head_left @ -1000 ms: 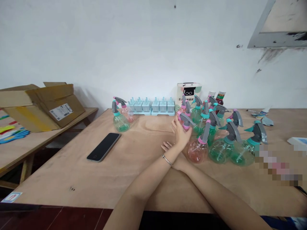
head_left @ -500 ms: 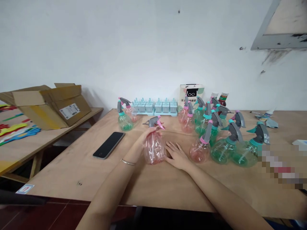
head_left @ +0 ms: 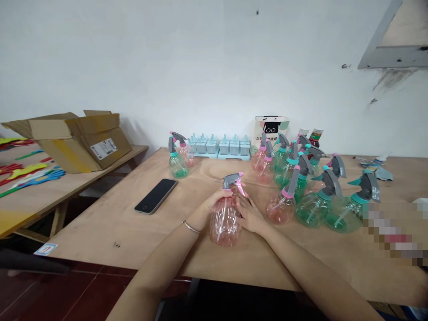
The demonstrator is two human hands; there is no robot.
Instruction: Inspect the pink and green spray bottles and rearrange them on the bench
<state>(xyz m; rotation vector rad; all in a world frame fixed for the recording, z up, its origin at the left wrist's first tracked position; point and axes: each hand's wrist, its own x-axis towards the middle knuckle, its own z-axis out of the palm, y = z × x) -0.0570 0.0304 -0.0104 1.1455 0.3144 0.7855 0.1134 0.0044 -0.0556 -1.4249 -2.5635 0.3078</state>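
Observation:
A clear pink spray bottle point(head_left: 226, 227) with a grey head and a pink trigger is upright between my hands, close to the front of the table. My left hand point(head_left: 219, 199) is closed around its neck, just under the spray head. On the other side, my right hand point(head_left: 252, 216) rests against the bottle's upper side, its fingers bent in around it below the trigger. Some fingertips of both hands are hidden behind the bottle. Just to the right stands another pink spray bottle point(head_left: 280, 211), apart from my hand.
Several green and pink spray bottles crowd the right, including a green spray bottle point(head_left: 344, 218). A black phone point(head_left: 156, 196) lies left. Light-blue ice-pop molds point(head_left: 234, 149) stand along the wall. A cardboard box point(head_left: 90, 142) sits on the left table. Part of the far right is pixelated.
The pink bottle has come nearer to me, carried by my left hand. My right hand has lifted from lying flat on the table and now touches the bottle. The view has shifted slightly.

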